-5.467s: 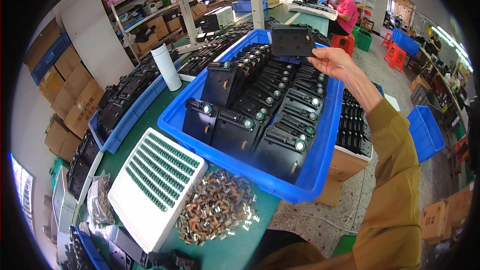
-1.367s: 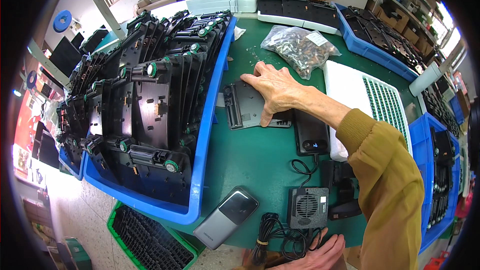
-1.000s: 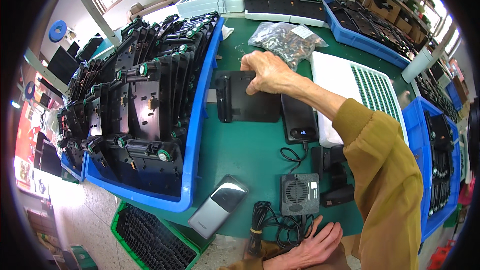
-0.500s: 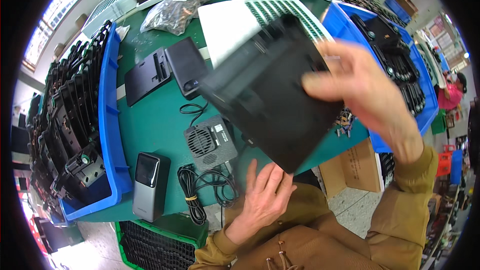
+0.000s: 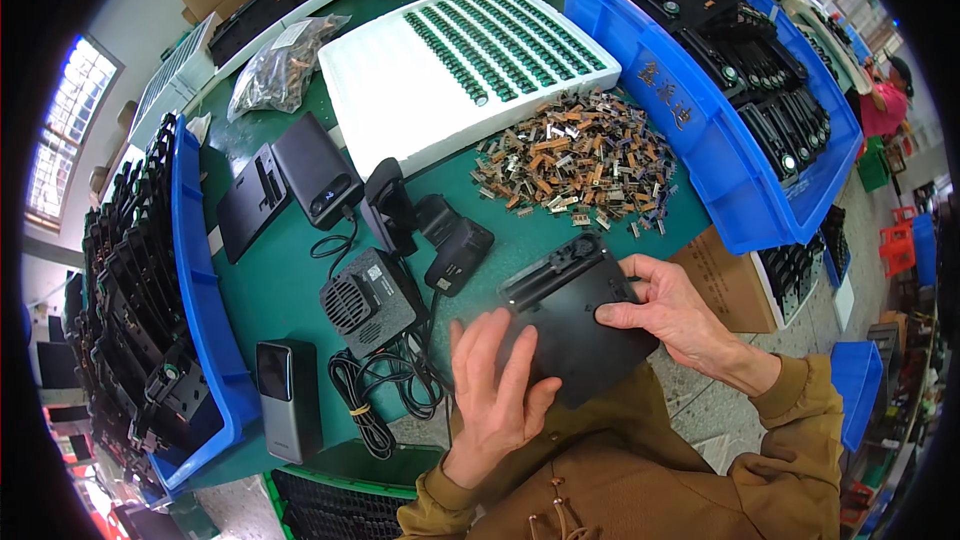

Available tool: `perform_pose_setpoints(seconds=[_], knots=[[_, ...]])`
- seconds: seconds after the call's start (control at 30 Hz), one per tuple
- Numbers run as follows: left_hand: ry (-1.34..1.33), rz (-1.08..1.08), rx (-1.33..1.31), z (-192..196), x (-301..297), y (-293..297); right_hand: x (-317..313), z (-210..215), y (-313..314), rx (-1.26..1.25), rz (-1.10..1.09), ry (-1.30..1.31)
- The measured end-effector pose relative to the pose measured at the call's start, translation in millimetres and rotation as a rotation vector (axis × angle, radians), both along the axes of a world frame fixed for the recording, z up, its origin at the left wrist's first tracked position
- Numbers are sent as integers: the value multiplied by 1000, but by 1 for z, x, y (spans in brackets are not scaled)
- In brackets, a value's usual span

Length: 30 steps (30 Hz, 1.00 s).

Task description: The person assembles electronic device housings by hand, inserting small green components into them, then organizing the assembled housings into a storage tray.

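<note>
Black panel (image 5: 575, 325) in both hands' closed fingers (over green bench (image 5: 270, 285), crowded workshop)

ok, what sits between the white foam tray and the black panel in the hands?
In the head view, a loose heap of small metal parts lies on the green table between the white foam tray and the black panel.

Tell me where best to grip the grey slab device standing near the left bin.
Grey slab device: pinch its two long side edges, coming from above. It lies flat on the green table, long sides exposed; the blue bin crowds its left side, black cables its right, so a top-down approach looks safest.
</note>
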<state>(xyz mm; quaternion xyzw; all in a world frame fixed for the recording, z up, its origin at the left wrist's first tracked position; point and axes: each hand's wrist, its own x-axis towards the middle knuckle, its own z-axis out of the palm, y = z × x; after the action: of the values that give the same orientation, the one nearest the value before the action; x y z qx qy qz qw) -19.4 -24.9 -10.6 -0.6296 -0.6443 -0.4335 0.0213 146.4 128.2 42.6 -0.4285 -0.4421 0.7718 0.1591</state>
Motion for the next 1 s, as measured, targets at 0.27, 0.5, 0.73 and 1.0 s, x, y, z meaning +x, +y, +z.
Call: perform_pose_setpoints(seconds=[0.27,0.5,0.73,1.0], knots=[[133,-63,-243,10,2,2,-9,2,-5,244,105,-182],[130,-21,-303,11,3,6,-12,30,9,633,468,-548],[112,-3,-373,24,6,13,-12,14,14,1103,576,-633],[120,20,-389,19,10,13,-43,69,56,1322,629,-534]])
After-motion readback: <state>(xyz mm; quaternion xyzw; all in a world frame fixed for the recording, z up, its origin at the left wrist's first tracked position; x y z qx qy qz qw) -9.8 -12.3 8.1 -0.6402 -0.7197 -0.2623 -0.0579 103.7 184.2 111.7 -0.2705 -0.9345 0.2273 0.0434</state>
